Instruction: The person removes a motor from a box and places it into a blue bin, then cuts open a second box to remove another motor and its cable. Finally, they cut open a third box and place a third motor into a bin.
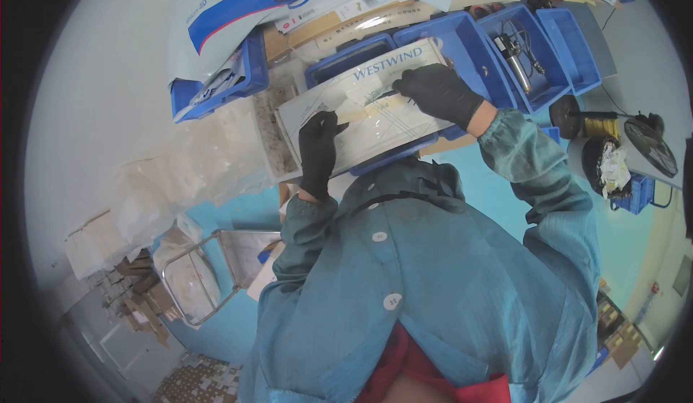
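Note:
A long white cardboard box (393,125) printed "WESTWIND" lies tilted across the blue bins in front of my body. A yellowish strip of tape (372,108) and shiny clear film run along its top between my hands. My left hand (317,152), in a black glove, rests at the box's near left part with its fingers closed. My right hand (438,95), also black-gloved, is over the right part of the box, thumb and fingers pinched together. What either hand's fingertips hold, if anything, is too small to make out.
Blue bins (462,38) line the bench, one holding a metal cylinder with a cable (514,62). At the left, a blue tray (253,67) sits by white and blue plastic mailers (229,15). A metal-framed cart (238,259) stands lower left; a waste bin (599,165) is at right.

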Demonstrator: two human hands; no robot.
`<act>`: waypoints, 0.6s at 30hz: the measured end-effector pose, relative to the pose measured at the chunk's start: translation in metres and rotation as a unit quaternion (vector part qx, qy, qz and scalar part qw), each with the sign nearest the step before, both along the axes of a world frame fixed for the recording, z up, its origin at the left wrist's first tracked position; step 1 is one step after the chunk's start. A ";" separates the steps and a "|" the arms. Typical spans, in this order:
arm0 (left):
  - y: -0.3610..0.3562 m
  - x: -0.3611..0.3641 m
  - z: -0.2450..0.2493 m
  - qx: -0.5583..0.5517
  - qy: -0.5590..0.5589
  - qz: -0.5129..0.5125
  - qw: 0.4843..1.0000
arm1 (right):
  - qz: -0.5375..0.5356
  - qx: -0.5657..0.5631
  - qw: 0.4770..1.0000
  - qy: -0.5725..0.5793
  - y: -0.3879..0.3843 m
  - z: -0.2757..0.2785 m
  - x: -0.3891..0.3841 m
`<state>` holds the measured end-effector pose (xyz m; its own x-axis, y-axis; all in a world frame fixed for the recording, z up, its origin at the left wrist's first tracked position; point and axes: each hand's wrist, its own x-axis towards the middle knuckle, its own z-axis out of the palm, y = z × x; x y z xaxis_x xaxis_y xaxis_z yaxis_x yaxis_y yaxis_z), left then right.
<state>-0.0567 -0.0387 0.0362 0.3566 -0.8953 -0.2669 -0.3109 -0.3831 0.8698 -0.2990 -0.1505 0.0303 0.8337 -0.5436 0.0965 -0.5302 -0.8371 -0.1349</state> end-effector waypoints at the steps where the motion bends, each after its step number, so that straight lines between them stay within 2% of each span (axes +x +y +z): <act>1: 0.001 0.003 -0.006 0.010 0.022 0.001 1.000 | 0.006 -0.009 1.000 -0.019 -0.001 -0.002 -0.002; 3: 0.005 0.009 -0.015 0.025 0.057 0.006 0.998 | 0.018 -0.021 0.999 -0.046 -0.002 -0.005 -0.006; 6: 0.009 0.011 -0.022 0.000 0.089 0.016 0.996 | 0.013 -0.013 1.000 0.014 -0.001 -0.003 -0.010; 9: 0.009 0.012 -0.024 -0.028 0.098 0.026 0.994 | 0.012 -0.007 1.000 0.007 -0.003 0.000 -0.010; 12: 0.008 0.015 -0.027 -0.024 0.119 0.015 0.993 | 0.000 -0.013 0.998 0.056 -0.007 -0.002 -0.013; 15: 0.007 0.015 -0.029 -0.020 0.105 0.027 0.994 | 0.006 -0.036 0.999 0.026 -0.008 0.001 -0.018; 18: 0.007 0.014 -0.029 -0.048 0.118 0.030 0.991 | -0.021 0.012 0.998 0.050 -0.010 0.008 -0.023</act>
